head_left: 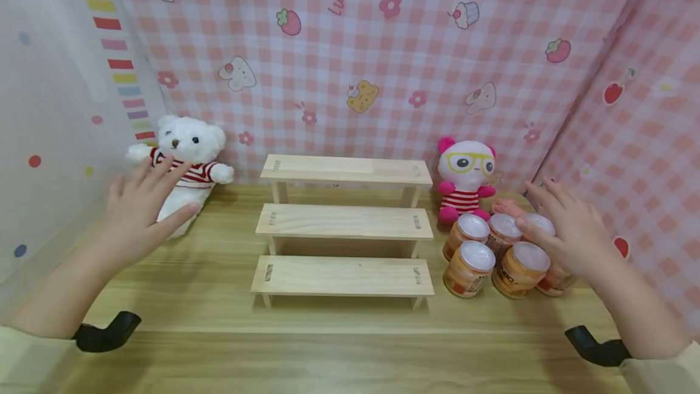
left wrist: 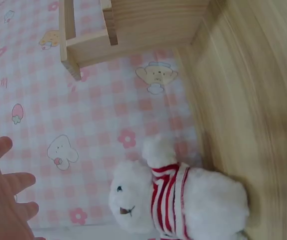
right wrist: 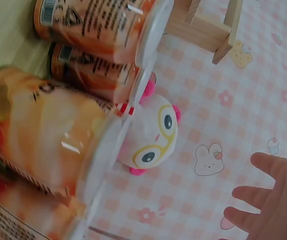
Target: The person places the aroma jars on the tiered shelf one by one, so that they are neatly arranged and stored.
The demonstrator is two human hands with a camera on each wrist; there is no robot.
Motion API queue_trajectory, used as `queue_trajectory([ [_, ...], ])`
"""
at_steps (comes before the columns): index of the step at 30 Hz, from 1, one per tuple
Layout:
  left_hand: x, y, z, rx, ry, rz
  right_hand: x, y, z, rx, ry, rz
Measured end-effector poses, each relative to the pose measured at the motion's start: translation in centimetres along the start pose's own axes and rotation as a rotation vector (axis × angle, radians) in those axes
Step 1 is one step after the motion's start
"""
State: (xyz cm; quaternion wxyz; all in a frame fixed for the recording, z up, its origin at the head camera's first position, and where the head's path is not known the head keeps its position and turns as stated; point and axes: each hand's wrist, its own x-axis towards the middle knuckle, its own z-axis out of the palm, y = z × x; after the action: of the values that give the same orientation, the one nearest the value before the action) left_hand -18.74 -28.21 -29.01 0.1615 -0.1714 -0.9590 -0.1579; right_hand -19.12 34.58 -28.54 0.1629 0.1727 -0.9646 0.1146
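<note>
My left hand, fingers spread and holding nothing, hovers in front of a white teddy bear in a red-striped sweater at the left. On the right, my right hand is likewise spread over a group of several jars with orange labels and clear-white lids; it overlaps the rearmost ones in the head view. In the right wrist view the jars stand close by, apart from the fingers. Between the hands is a three-tier wooden step shelf with bare boards.
A pink and white panda plush with yellow glasses sits behind the jars, beside the shelf. Some pink stringy material lies behind the jars. Pink checked cloth hangs at the back and right of the wooden table.
</note>
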Motion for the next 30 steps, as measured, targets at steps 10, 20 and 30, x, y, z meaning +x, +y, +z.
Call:
queue_trajectory([
  [10,-0.7,0.7,3.6,-0.202,0.196,0.055,-2.1,-2.1,2.0,0.166,0.189,-0.005],
  [20,-0.8,1.8,6.7,-0.419,0.321,0.089,-3.8,-3.9,4.2,0.373,0.328,0.097],
  [30,-1.0,2.4,8.9,-0.641,0.193,-0.082,-4.6,-4.9,6.5,0.407,0.395,0.168],
])
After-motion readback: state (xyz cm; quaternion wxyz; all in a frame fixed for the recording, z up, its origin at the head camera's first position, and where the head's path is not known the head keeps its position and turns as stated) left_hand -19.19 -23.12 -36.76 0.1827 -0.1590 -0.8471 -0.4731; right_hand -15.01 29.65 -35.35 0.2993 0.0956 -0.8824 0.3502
